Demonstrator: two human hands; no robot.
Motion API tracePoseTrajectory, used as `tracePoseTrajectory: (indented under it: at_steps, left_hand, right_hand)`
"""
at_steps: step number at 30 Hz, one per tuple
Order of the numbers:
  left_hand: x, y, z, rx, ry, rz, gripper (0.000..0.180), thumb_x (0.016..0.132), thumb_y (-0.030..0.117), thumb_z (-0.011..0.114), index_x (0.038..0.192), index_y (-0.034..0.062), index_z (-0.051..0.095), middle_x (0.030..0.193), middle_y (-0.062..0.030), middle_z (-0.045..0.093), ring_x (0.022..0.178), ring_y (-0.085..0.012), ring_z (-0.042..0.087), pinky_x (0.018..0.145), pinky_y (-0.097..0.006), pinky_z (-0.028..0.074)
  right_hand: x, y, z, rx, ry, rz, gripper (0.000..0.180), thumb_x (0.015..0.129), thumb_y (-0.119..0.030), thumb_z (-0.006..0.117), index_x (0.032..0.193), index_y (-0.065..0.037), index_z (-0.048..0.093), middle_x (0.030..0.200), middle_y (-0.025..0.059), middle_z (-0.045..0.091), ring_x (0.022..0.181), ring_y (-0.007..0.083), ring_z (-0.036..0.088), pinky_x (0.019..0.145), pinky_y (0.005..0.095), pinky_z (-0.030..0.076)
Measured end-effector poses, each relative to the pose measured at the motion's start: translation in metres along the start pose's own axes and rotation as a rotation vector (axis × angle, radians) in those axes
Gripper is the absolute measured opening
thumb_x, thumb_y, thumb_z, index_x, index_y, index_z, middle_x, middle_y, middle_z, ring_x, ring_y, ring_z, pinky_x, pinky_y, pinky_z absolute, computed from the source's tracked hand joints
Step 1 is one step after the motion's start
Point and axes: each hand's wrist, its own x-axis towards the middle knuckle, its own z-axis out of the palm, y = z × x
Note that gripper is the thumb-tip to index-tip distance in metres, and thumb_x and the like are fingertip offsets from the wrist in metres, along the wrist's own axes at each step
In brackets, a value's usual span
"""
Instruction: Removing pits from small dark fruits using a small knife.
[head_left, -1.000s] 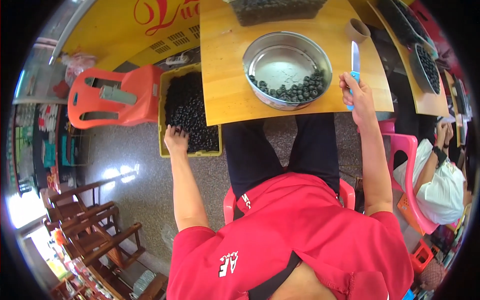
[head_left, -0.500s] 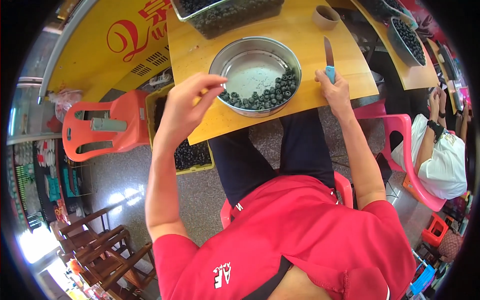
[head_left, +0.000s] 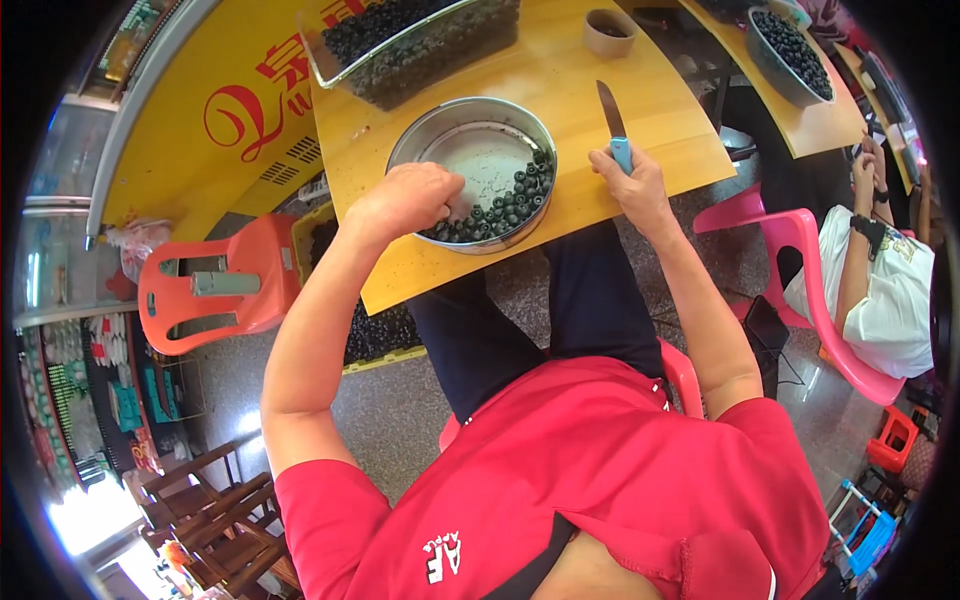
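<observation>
A round metal pan [head_left: 552,135] stands near the front edge of the wooden table, with small dark round pieces [head_left: 505,213] heaped along its near and right side. Some of these pieces show hollow tops; I cannot tell their exact kind. My left hand [head_left: 418,198] is over the pan's left rim, fingers curled together and pointing down by the pieces; whatever is in them is hidden. To the right of the pan, my right hand [head_left: 636,182] grips a knife [head_left: 621,153] by its light blue handle, blade pointing up and away from me.
Behind the pan is a clear tub [head_left: 440,62] full of dark pieces, with a small round cup [head_left: 609,35] to its right. Below the table's left side sits a yellow crate [head_left: 385,360]. A red chair [head_left: 265,275] is at left; a person [head_left: 880,300] sits at right.
My left hand has gone from half open beside the rim to curled and lowered over the pan. My right hand still holds the knife. The whole view has shifted a little.
</observation>
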Motion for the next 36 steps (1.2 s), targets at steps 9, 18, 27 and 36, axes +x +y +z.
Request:
tracePoseTrajectory:
  at_steps: [9,18,27,36]
  left_hand:
    - [0.002,0.016,-0.009,-0.862,0.456,-0.065,0.019,0.085,0.008,0.063,0.103,0.0016,0.063,0.090,-0.0102,0.065,0.083,-0.0188,0.062,0.071,-0.029,0.049]
    - [-0.008,0.094,0.002,-2.177,0.916,0.244,0.014,0.087,0.006,0.066,0.100,0.0018,0.064,0.095,-0.0074,0.067,0.079,-0.0139,0.063,0.073,-0.024,0.052]
    - [-0.010,0.122,0.009,-2.219,1.103,0.154,0.015,0.089,0.009,0.065,0.102,0.0046,0.063,0.094,-0.0035,0.065,0.082,-0.0119,0.061,0.081,-0.026,0.051]
    - [-0.021,0.120,0.014,-1.781,1.083,0.079,0.020,0.090,0.011,0.064,0.106,-0.0015,0.063,0.084,-0.0039,0.063,0.072,-0.0092,0.057,0.064,-0.022,0.045]
  right_hand:
    - [0.000,-0.009,-0.003,0.104,0.029,0.130,0.018,0.089,-0.022,0.066,0.081,-0.007,0.059,0.061,-0.0089,0.044,0.051,-0.0006,0.036,0.045,0.0182,0.026]
    - [-0.033,-0.118,0.050,0.392,-0.200,-0.014,0.016,0.090,-0.015,0.065,0.100,-0.002,0.064,0.080,-0.0040,0.060,0.070,0.0025,0.053,0.061,0.0175,0.042]
    - [-0.035,-0.132,0.069,0.458,-0.271,0.015,0.015,0.089,-0.016,0.067,0.097,-0.004,0.064,0.075,-0.0049,0.058,0.063,0.0005,0.048,0.053,0.0157,0.035]
    - [-0.025,-0.139,0.061,0.442,-0.369,0.079,0.013,0.089,-0.018,0.065,0.091,-0.006,0.063,0.068,-0.0063,0.053,0.054,-0.0012,0.039,0.046,0.0159,0.027]
